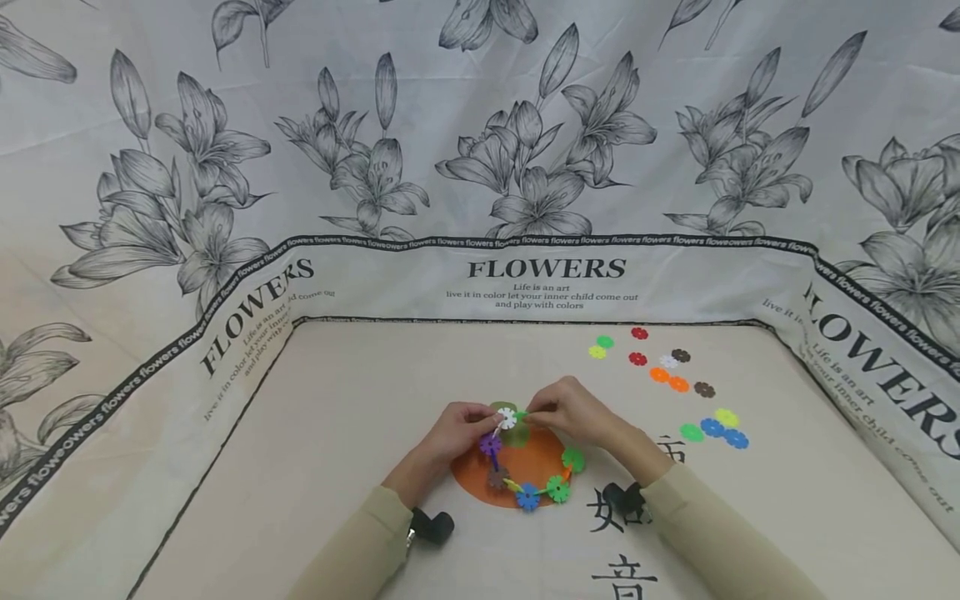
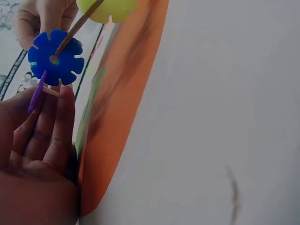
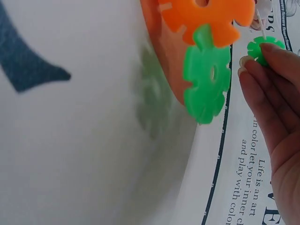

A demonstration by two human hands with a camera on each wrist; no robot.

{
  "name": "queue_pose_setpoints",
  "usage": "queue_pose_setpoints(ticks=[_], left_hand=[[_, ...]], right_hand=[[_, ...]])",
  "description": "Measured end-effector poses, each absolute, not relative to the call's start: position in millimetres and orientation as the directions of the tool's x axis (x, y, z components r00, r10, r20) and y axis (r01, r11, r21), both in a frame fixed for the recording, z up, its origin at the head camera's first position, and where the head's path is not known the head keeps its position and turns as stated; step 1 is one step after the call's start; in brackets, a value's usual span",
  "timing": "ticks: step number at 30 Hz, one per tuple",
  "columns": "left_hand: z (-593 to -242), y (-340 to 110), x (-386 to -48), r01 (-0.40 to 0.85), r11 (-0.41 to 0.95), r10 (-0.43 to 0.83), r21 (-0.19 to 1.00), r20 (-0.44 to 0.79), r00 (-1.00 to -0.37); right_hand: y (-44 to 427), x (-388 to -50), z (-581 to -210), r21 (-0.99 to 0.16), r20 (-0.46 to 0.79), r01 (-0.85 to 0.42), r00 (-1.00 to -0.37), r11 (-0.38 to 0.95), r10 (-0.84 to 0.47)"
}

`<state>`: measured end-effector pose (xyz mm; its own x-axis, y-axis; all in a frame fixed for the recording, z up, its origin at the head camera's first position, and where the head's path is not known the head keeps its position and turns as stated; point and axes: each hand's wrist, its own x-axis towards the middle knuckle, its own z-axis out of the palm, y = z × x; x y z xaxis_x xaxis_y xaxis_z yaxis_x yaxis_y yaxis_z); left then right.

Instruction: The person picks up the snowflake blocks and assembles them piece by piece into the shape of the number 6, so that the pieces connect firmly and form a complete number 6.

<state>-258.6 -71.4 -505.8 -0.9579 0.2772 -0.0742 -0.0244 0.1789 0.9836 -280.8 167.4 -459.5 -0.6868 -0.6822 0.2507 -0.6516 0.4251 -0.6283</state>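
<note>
My left hand (image 1: 452, 431) pinches a white notched plastic disc (image 1: 507, 418) between thumb and fingers. Opposite it, my right hand (image 1: 576, 410) pinches a green notched disc (image 3: 255, 46), which meets the white one. Between the hands hangs a looped chain of interlocked discs, including a purple disc (image 1: 491, 444), a brown disc (image 1: 498, 477), a blue disc (image 1: 528, 497) and a lighter green disc (image 1: 557, 488). In the right wrist view, an orange disc (image 3: 197, 18) is slotted into another green disc (image 3: 206, 84). Fingertips partly cover the junction of the white and green pieces.
Loose discs lie at the back right, among them red (image 1: 637, 359), orange (image 1: 659, 375), brown (image 1: 704, 389), yellow (image 1: 726, 417) and blue (image 1: 737, 439) ones. Beneath the chain, the tablecloth bears an orange round print (image 1: 480, 487). Raised flowered fabric (image 1: 547, 283) borders the table.
</note>
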Motion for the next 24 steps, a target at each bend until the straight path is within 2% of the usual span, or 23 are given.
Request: queue_pose_setpoints(ticks=[12,17,21,24], left_hand=[[-505.4,-69.4,-260.7,-0.040,0.179,0.300,0.983,-0.094,-0.949],[-505.3,-70.1,-259.7,-0.008,0.198,0.314,0.980,-0.072,-0.947],[-505.9,-71.7,-259.2,0.001,0.192,0.318,0.981,-0.062,-0.946],[-506.9,-72.5,-259.8,-0.003,0.190,0.325,0.982,-0.065,-0.944]], right_hand=[[170.4,-285.2,-454.7,-0.629,0.262,-0.687,-0.629,0.365,-0.732],[169.6,-288.0,-456.6,-0.612,0.262,-0.706,-0.607,0.357,-0.751],[167.8,-285.9,-457.3,-0.599,0.277,-0.710,-0.617,0.370,-0.736],[166.5,-281.9,-457.0,-0.599,0.251,-0.683,-0.656,0.418,-0.712]])
